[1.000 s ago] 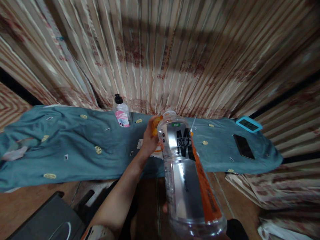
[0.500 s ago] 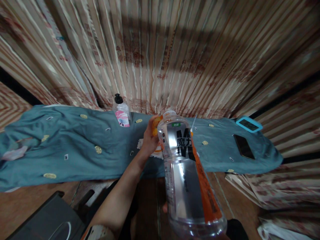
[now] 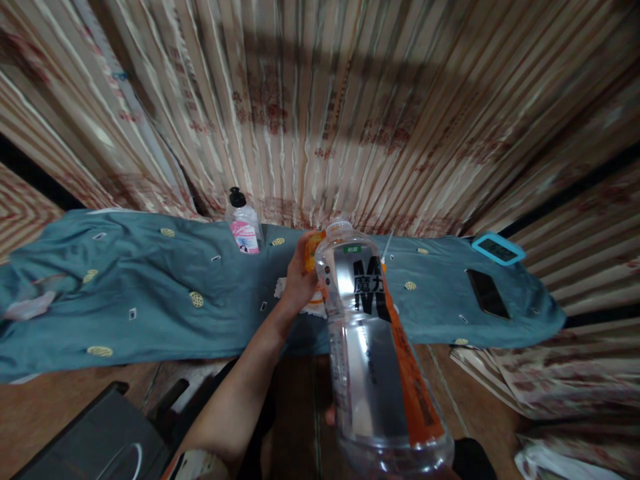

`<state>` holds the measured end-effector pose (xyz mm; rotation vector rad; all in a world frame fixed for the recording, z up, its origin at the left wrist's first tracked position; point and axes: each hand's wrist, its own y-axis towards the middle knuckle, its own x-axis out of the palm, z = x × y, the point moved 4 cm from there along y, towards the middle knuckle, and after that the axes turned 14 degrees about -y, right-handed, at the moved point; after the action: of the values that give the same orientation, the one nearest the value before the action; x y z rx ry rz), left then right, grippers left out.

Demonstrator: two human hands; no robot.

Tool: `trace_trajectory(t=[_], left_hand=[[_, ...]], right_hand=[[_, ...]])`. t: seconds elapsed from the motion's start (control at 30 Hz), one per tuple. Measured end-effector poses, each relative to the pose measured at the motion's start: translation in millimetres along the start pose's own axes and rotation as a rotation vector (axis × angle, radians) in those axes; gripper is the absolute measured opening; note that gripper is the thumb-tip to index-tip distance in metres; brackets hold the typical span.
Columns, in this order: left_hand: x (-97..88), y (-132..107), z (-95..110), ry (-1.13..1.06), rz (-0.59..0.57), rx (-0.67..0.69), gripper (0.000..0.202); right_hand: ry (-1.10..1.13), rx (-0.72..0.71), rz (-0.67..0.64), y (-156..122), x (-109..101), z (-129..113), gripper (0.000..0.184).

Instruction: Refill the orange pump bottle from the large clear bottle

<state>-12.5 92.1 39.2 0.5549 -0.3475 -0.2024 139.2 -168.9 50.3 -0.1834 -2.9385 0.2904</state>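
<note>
Reads 魔力 in black on the silver label (image 3: 357, 373) of the large clear bottle (image 3: 377, 353). Just above, starts with a big black Latin M, then breaks off too much to give a word. On the green patch (image 3: 353, 249) near the neck, bears tiny pale characters, illegible. Along the orange band (image 3: 415, 387), runs in small dark print, unreadable. On the pink label (image 3: 245, 238) of the black-topped bottle (image 3: 245, 217), stays too small to decipher. On the blue-framed clock (image 3: 499, 250), shows dark digits, too blurred for certainty.

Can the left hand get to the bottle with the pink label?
Probably yes. The left hand looks close to the pink-labelled bottle, with just blue-green cloth showing between them. But it seems to hold an orange thing, so it might need to let go first.
</note>
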Motion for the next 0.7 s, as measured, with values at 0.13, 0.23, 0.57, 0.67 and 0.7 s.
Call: trace_trajectory(t=[0.13,0.23,0.57,0.67,0.7], left_hand=[[0.0,-0.8,-2.4,-0.025,0.004,-0.013,0.073],[0.0,-1.2,-3.1,-0.042,0.017,-0.027,0.074],[0.4,-0.8,-0.2,-0.044,0.031,-0.022,0.071],[0.7,-1.0,-1.3,-0.061,0.027,-0.035,0.072],[0.7,-1.0,-1.3,-0.063,0.023,-0.035,0.073]], right_hand=[[0.028,-0.028,-0.007,0.2,3.6,1.3,0.048],[0.039,-0.047,-0.008,0.4,5.9,0.7,0.050],[0.041,-0.055,-0.027,1.3,6.6,-3.6,0.051],[0.038,-0.053,-0.021,2.1,7.0,-6.1,0.050],[0.035,-0.051,-0.018,2.4,7.1,-6.6,0.050]])
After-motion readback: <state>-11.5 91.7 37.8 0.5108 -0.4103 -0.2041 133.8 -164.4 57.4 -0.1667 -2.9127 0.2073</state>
